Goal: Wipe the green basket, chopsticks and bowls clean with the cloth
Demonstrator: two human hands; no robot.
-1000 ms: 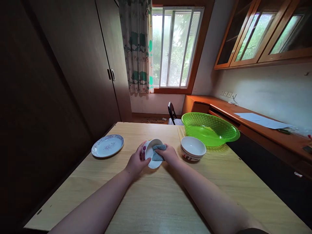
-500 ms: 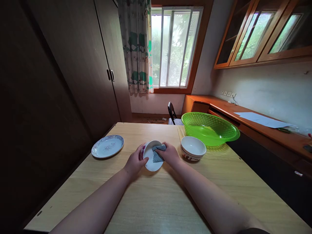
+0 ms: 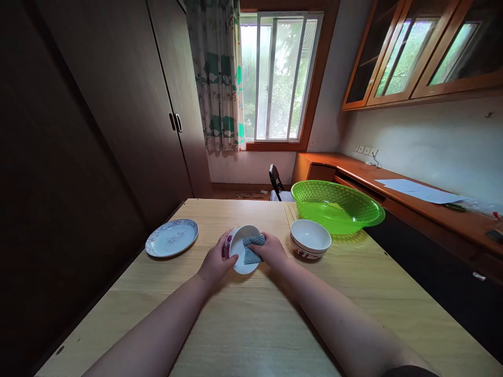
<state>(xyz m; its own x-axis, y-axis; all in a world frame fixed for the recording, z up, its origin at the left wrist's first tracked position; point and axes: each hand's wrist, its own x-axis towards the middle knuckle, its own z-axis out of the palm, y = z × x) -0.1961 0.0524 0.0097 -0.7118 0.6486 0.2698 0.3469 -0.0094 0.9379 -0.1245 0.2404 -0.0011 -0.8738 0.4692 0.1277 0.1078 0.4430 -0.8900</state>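
Note:
A small white bowl (image 3: 238, 250) with a red pattern outside is tilted toward me above the wooden table (image 3: 251, 324). My left hand (image 3: 214, 262) grips its left rim. My right hand (image 3: 271, 251) presses a grey-blue cloth (image 3: 251, 248) against the inside of the bowl, fingers closed on the cloth.
Two stacked white bowls (image 3: 310, 238) sit just right of my hands. A green plastic basket (image 3: 338, 205) stands behind them, with chopsticks (image 3: 290, 212) at its left. A patterned plate (image 3: 172, 237) lies at the left. A chair (image 3: 277, 183) stands beyond the table, a wooden counter (image 3: 412, 204) at right.
The cloth has shifted slightly inside the bowl, and the bowl's tilt has changed a little. Both hands stay in about the same place; the view moved slightly.

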